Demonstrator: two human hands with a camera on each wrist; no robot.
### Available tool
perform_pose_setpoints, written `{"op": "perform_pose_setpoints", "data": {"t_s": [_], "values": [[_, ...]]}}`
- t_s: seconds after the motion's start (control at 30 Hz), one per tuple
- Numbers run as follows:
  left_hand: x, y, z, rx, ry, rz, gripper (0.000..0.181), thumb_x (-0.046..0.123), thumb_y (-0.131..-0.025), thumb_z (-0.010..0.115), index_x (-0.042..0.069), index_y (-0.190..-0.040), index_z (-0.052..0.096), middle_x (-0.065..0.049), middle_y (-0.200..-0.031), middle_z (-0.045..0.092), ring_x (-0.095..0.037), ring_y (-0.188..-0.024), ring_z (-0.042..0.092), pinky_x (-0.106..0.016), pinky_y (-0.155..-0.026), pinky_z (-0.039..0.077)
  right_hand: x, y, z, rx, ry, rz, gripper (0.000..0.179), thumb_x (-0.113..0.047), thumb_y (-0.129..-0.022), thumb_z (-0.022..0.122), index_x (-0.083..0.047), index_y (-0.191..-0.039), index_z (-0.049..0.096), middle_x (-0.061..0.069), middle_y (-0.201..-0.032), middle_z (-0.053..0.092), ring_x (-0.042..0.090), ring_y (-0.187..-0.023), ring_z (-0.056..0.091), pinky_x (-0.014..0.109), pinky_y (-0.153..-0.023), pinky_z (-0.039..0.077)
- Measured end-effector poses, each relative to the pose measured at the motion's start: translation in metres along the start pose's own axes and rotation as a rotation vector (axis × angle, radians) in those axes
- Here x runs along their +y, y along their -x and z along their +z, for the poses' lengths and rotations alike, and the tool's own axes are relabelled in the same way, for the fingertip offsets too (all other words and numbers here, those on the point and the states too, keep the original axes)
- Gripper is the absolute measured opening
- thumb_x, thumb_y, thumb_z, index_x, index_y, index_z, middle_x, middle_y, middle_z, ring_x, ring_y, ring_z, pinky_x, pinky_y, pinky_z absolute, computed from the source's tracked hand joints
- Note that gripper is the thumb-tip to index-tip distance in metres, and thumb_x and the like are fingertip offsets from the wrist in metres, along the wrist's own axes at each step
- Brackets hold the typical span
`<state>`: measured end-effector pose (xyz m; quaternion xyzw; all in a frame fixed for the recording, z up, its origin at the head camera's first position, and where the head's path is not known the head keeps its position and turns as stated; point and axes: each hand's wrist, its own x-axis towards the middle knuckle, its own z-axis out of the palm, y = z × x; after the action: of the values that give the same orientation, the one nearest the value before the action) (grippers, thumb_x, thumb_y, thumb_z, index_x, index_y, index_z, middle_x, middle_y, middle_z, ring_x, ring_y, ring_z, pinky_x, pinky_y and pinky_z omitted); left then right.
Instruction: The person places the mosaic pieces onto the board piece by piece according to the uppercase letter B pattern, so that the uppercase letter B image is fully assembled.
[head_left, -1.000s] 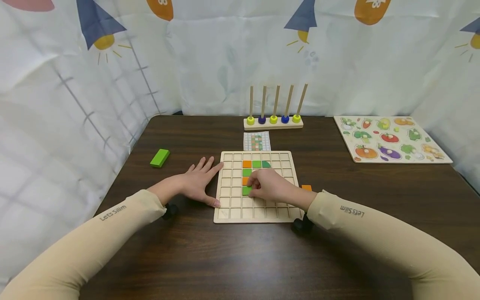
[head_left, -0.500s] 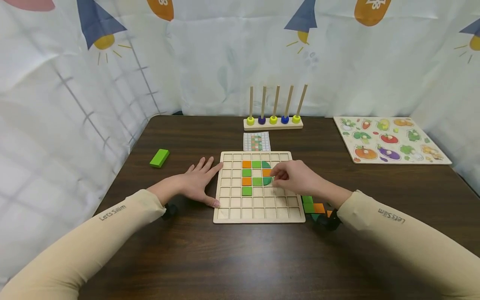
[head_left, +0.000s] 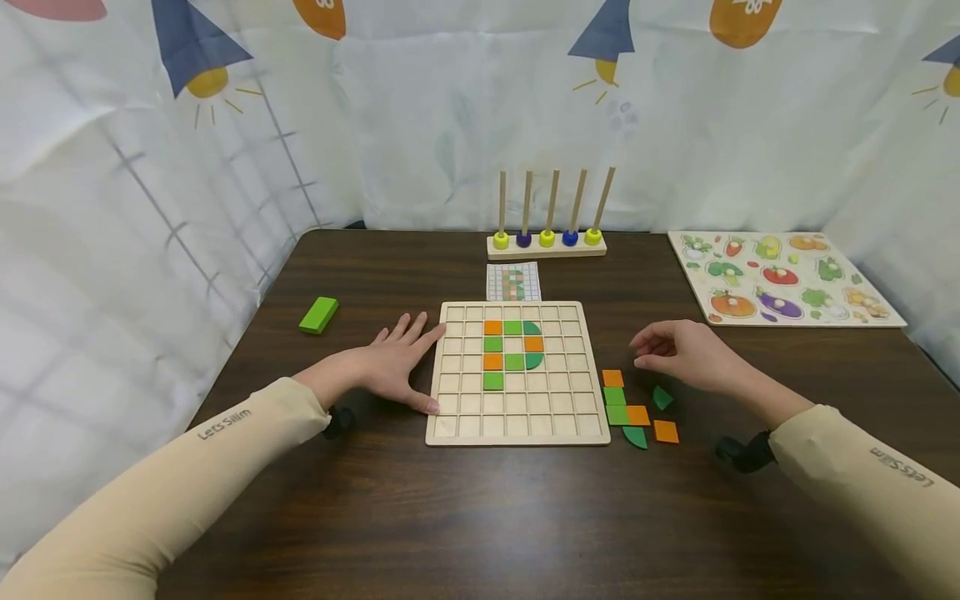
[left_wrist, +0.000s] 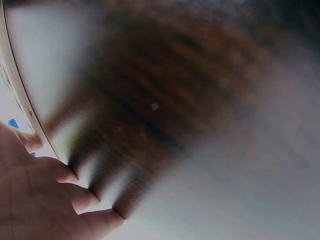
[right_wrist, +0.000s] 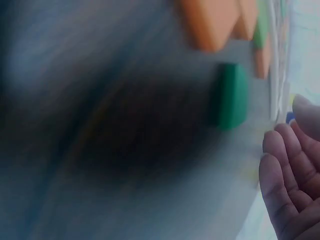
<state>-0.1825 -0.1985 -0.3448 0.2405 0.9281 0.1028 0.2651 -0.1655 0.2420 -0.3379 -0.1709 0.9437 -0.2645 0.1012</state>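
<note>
A square wooden grid board (head_left: 480, 425) lies mid-table, with orange, green and dark green tiles forming a P-like figure in its cells. My left hand (head_left: 393, 367) rests spread at the board's left edge, thumb and forefinger touching the rim. Right of the board my right hand (head_left: 686, 354) hovers with loosely bent fingers and nothing in them. Below it lies a dark green quarter-round tile (head_left: 662, 397); the right wrist view shows that same tile (right_wrist: 232, 97) beside the fingers. Nearby are an orange tile (head_left: 666, 431), a green tile (head_left: 614, 396) and another quarter-round tile (head_left: 635, 437).
A printed pattern card (head_left: 513, 282) lies behind the board. Farther back stands a peg stacker (head_left: 547, 248) with colored rings. A vegetable puzzle board (head_left: 780, 283) occupies the back right, and a green block (head_left: 319, 315) sits at the left.
My right hand has let go of the pieces on the board and moved right, off the board and over the loose tiles. The left hand has stayed in place.
</note>
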Motion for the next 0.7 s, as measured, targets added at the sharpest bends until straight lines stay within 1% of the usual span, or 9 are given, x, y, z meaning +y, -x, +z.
{"op": "perform_pose_setpoints", "data": {"t_s": [0.13,0.23,0.33,0.47,0.7], "values": [[-0.002,-0.001,0.000,0.006,-0.006,0.004,0.126,0.065,-0.081,0.077,0.014,-0.166,0.000,-0.024,-0.170,-0.012,-0.049,-0.156,-0.013,-0.072,-0.121,0.004,0.008,0.003,0.002,-0.062,-0.024,-0.018,0.024,-0.018,-0.094,0.075,-0.005,-0.114,0.073,0.003,-0.102,0.074,0.015,-0.089,0.066,0.026,-0.077,0.056],[-0.002,-0.001,0.001,0.010,-0.006,0.009,0.126,0.065,-0.081,0.077,0.014,-0.166,0.000,-0.024,-0.170,-0.012,-0.049,-0.156,-0.012,-0.073,-0.120,0.004,0.008,0.001,0.006,-0.113,-0.045,-0.043,0.026,-0.018,-0.094,0.075,-0.005,-0.117,0.073,0.005,-0.106,0.074,0.016,-0.094,0.068,0.030,-0.081,0.059],[-0.001,-0.002,0.001,0.010,-0.003,0.012,0.126,0.065,-0.080,0.077,0.013,-0.166,0.000,-0.025,-0.170,-0.012,-0.050,-0.156,-0.012,-0.074,-0.120,0.004,0.007,-0.002,0.009,-0.146,-0.054,-0.057,0.027,-0.018,-0.095,0.074,-0.006,-0.119,0.072,0.007,-0.111,0.074,0.018,-0.097,0.069,0.035,-0.086,0.059],[-0.001,-0.003,0.001,0.004,-0.007,0.005,0.127,0.065,-0.080,0.077,0.014,-0.166,-0.001,-0.024,-0.170,-0.013,-0.050,-0.156,-0.012,-0.073,-0.120,0.004,0.003,-0.006,0.013,-0.161,-0.046,-0.080,0.027,-0.020,-0.094,0.075,-0.006,-0.118,0.073,0.008,-0.113,0.073,0.018,-0.097,0.066,0.038,-0.086,0.058],[-0.002,-0.003,0.001,0.006,-0.010,0.001,0.127,0.065,-0.080,0.078,0.014,-0.166,-0.001,-0.023,-0.171,-0.013,-0.049,-0.156,-0.012,-0.073,-0.121,0.004,-0.001,-0.008,0.015,-0.157,-0.022,-0.095,0.021,-0.014,-0.095,0.073,-0.005,-0.114,0.072,0.007,-0.107,0.072,0.014,-0.090,0.064,0.033,-0.080,0.056]]}}
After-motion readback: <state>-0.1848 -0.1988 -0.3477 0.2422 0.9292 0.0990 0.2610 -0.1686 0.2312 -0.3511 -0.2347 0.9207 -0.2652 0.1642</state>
